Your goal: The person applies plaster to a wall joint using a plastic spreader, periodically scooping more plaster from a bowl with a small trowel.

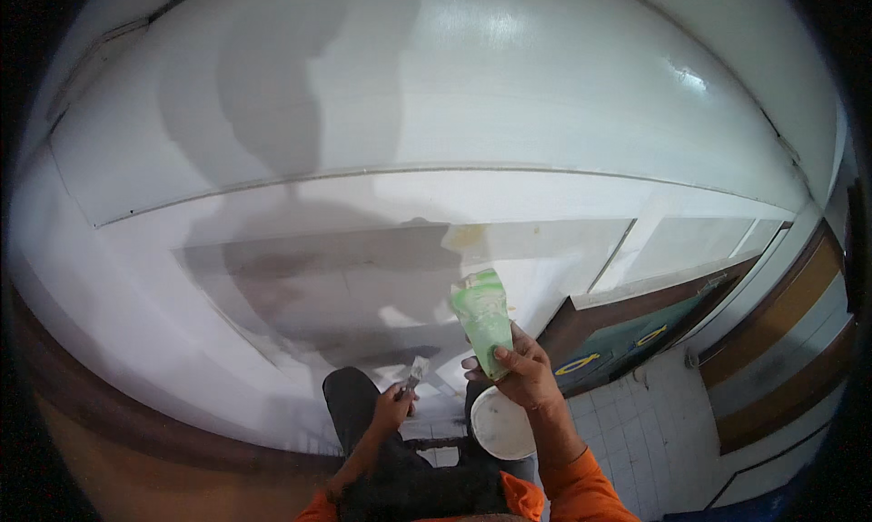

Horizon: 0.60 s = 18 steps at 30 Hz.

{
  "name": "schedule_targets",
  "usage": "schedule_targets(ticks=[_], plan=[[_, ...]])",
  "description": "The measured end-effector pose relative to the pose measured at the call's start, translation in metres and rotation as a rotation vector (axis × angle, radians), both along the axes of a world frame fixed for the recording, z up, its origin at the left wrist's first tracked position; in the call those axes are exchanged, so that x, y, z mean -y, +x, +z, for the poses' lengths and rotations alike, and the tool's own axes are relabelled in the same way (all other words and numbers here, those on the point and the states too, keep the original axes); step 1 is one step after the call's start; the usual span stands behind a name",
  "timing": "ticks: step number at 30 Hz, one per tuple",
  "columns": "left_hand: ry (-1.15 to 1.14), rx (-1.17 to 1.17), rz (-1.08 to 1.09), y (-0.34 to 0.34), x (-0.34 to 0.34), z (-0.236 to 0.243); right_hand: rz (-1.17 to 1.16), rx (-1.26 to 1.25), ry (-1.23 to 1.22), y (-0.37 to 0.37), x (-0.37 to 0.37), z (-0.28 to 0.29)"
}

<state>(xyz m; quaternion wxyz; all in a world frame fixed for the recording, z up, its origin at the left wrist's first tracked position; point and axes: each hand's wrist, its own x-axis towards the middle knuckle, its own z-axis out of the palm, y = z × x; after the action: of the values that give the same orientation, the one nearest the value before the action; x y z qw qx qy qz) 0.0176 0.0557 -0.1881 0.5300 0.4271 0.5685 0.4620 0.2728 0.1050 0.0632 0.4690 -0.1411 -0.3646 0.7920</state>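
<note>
My right hand (pixel 529 375) is closed on the narrow end of a green plastic putty spreader (pixel 483 315), thumb on its face. White paste smears the spreader's broad end, which points up toward the wall. Lower and to the left, my left hand (pixel 391 409) grips the handle of a small putty knife (pixel 418 370) above my left leg. Its blade carries whitish paste and tilts upward. A round white bucket (pixel 502 424) is beside my right forearm, with pale material inside.
A white wall (pixel 509 195) with a greyish recessed panel (pixel 363 286) and yellowish patches faces me. My shadow falls across it. To the right are a brown-framed door (pixel 627 322), white floor tiles (pixel 627 431) and brown-and-grey panelling (pixel 781 349).
</note>
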Motion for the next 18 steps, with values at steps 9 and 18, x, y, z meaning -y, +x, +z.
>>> schedule_targets(ticks=[9,18], plan=[[-0.098,0.111,0.010,0.002,0.019,-0.018,0.069,0.060,0.077,-0.024,-0.001,0.014],[-0.156,0.073,-0.047,-0.001,0.015,-0.018,0.108,-0.012,-0.028,-0.032,-0.011,0.024]])
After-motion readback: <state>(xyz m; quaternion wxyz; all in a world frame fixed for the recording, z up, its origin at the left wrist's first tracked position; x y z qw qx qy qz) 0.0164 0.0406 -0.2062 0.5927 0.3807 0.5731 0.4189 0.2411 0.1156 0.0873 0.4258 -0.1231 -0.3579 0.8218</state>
